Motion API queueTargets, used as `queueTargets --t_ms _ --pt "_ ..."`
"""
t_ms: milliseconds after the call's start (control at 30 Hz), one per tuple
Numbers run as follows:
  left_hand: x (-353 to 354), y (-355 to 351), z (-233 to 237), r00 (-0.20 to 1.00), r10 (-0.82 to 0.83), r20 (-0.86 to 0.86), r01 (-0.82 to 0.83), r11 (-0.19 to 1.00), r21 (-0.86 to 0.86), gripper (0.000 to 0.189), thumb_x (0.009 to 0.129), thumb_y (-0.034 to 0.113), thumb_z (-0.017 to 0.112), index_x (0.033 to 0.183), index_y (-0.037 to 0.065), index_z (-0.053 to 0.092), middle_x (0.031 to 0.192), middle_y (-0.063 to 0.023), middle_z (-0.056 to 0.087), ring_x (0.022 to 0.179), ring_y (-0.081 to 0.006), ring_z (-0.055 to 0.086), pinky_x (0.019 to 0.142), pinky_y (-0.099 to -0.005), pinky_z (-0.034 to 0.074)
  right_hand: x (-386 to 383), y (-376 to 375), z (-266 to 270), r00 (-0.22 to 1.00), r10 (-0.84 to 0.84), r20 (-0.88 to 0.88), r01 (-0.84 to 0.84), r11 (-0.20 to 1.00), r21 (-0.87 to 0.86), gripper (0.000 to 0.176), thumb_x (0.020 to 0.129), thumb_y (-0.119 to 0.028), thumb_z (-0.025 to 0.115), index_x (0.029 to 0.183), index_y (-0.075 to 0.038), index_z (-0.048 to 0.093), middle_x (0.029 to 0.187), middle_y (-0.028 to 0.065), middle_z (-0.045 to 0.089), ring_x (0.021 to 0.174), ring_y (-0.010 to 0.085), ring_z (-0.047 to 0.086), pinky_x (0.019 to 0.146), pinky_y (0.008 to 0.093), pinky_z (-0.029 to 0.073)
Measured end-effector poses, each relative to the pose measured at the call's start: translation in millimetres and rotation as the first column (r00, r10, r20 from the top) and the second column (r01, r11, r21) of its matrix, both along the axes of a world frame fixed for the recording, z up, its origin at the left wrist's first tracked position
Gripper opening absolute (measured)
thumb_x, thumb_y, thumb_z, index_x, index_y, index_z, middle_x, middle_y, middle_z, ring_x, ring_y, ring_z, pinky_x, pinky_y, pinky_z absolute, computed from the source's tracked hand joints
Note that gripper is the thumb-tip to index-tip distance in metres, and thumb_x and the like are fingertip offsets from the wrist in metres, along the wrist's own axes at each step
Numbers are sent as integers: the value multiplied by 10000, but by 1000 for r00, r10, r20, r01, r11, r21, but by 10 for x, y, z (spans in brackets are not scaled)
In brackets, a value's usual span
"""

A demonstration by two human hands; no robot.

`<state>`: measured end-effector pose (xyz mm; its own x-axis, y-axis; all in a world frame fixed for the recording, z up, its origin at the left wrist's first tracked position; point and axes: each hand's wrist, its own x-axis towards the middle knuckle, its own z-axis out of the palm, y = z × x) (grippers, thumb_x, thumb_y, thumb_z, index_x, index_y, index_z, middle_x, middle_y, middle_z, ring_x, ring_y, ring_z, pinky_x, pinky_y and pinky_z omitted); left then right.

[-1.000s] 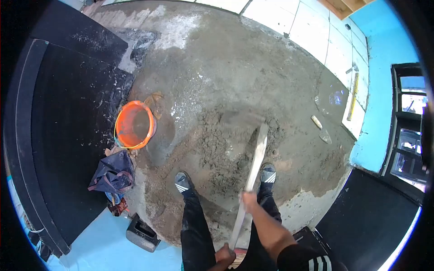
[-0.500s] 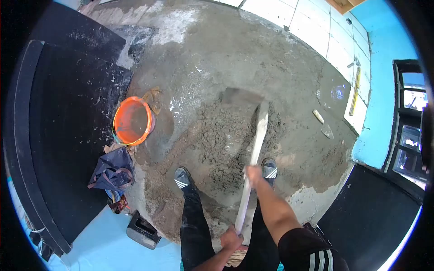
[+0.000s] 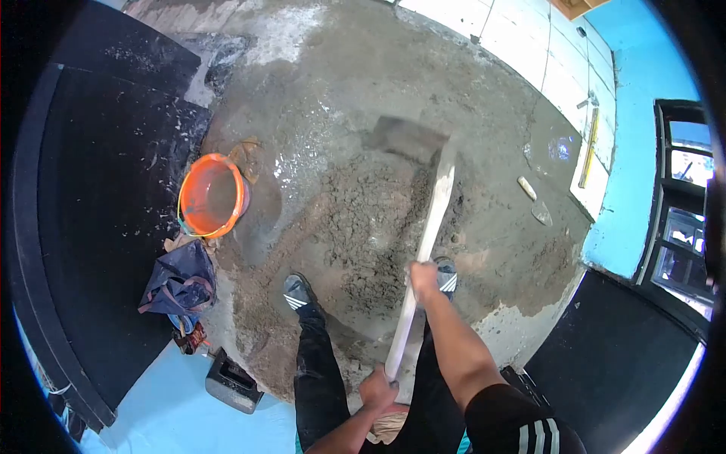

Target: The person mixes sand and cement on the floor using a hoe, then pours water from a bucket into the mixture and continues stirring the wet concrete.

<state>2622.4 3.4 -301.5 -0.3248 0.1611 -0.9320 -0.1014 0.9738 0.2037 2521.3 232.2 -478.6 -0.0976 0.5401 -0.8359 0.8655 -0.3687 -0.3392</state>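
A hoe [image 3: 433,219] with a long pale wooden handle runs from between my legs out over the floor. My left hand [image 3: 378,390] is wrapped round the handle's near end, and my right hand [image 3: 424,279] grips it further up, near its middle. The broad blade [image 3: 411,139], blurred by motion, is at the far edge of a heap of wet mortar [image 3: 370,227]. My shoes stand at the near side of the heap, one to the left and one to the right.
An orange bucket [image 3: 242,198] stands at the left by a dark bag [image 3: 181,280]. On the right lie a trowel [image 3: 535,200] and, on white tiles [image 3: 522,45], a yellow-handled hammer [image 3: 589,147]. Black panels [image 3: 121,204] border the left, a blue wall [image 3: 631,174] the right.
The hoe's blade has moved slightly farther from me, past the heap's far edge. Both hands keep their hold on the handle. The view has shifted a little.
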Motion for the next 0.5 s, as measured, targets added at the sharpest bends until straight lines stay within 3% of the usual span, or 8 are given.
queueTargets --t_ms 67,133,200,367,400,433,467,500 --pt "247 -156 127 998 5 55 -3 999 -38 432 719 288 673 1055 48 547 887 -203 669 858 -384 656 777 -481 509 385 -216 -344 952 216 219 -237 968 77 215 766 -166 588 783 39 651 710 166 637 662 315 629 620 447 494" --pt "516 -395 312 998 -29 56 34 996 -83 412 732 289 669 1048 65 532 884 -193 672 875 -373 659 774 -482 507 949 -546 -549 945 297 138 -292 955 -56 193 742 -104 578 846 53 620 767 172 629 605 261 622 513 411 485" --pt "599 -626 511 985 -71 158 86 992 -89 405 732 285 662 1046 64 533 868 -181 672 864 -375 660 755 -481 512 829 -711 299 991 -77 110 95 980 -174 244 805 -150 557 940 35 642 700 137 605 629 307 623 596 434 508" --pt "600 -429 453 998 -50 28 51 998 -44 411 723 286 667 1043 66 533 855 -182 667 852 -380 658 745 -483 513 509 -334 942 972 -216 -96 192 958 -213 115 801 -64 576 835 43 602 704 107 607 560 219 593 484 372 477" --pt "581 -413 396 999 -51 7 51 998 -38 413 721 286 668 1043 66 533 852 -182 666 850 -381 658 743 -483 513 465 -248 762 980 -154 -125 136 980 -144 138 814 -97 580 810 39 599 690 103 602 565 212 593 482 371 475" --pt "469 -395 216 998 -59 -9 59 998 -9 408 720 284 669 1038 67 533 850 -183 664 839 -383 657 739 -486 513 237 -168 743 946 -280 -164 254 954 -161 147 797 -121 610 728 10 600 600 74 559 479 169 533 433 349 428" --pt "336 -339 57 998 -64 -20 64 998 20 404 718 282 670 1032 68 533 847 -183 661 828 -385 655 736 -489 513 73 -77 693 953 -266 -145 248 960 -131 183 800 -143 603 731 25 617 612 86 575 502 180 552 456 359 430" --pt "218 -224 48 998 -55 -17 55 998 1 409 713 279 675 1031 67 530 849 -183 662 830 -387 654 741 -490 512 30 -5 408 971 -160 -175 151 986 -64 224 792 -163 601 758 56 632 652 123 613 537 215 589 497 381 444"
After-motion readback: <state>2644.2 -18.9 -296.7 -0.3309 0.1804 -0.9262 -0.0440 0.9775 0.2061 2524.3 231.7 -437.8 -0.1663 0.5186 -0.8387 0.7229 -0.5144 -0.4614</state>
